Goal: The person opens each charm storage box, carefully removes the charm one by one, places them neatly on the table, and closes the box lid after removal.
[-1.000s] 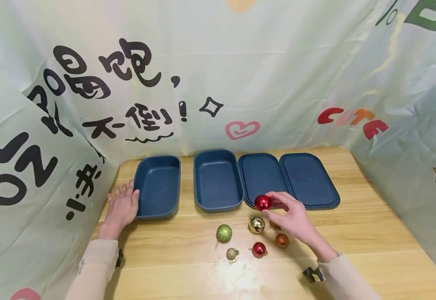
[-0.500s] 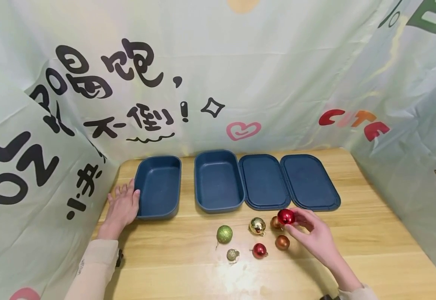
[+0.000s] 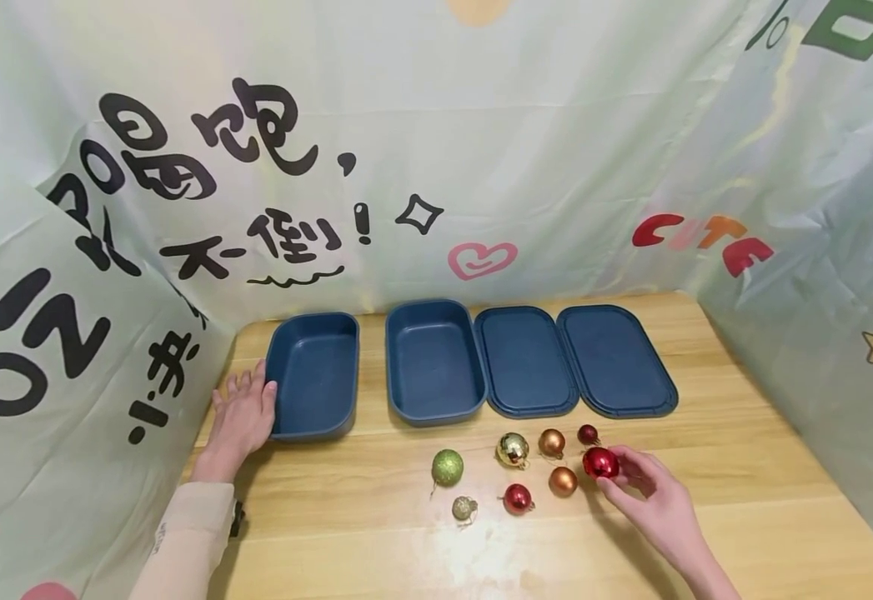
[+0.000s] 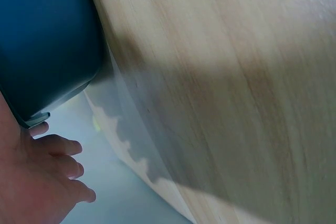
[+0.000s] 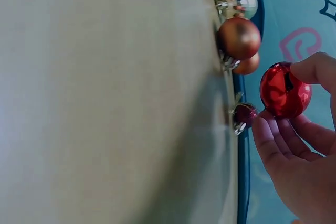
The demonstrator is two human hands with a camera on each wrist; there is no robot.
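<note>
My right hand [image 3: 654, 497] pinches a shiny red bauble [image 3: 600, 462] between thumb and fingertips, just in front of a small dark red bauble [image 3: 588, 434]. The right wrist view shows the same red bauble [image 5: 285, 89] held above the table. To its left lie two copper baubles [image 3: 552, 442], a gold bauble [image 3: 513, 450], a smaller red bauble [image 3: 518, 499], a glittery green bauble [image 3: 447, 468] and a small pale glitter bauble [image 3: 464, 508]. My left hand [image 3: 243, 417] rests with spread fingers against the left side of a blue box [image 3: 313, 432].
A second blue box [image 3: 436, 417] stands right of the first. Two flat blue lids [image 3: 529, 358] lie side by side beyond it. Printed cloth [image 3: 556, 150] hangs behind and beside the wooden table [image 3: 376, 550].
My right hand has moved right and toward the front with the red bauble, away from the lids. The copper and dark red baubles came into view. The left hand stays at the box.
</note>
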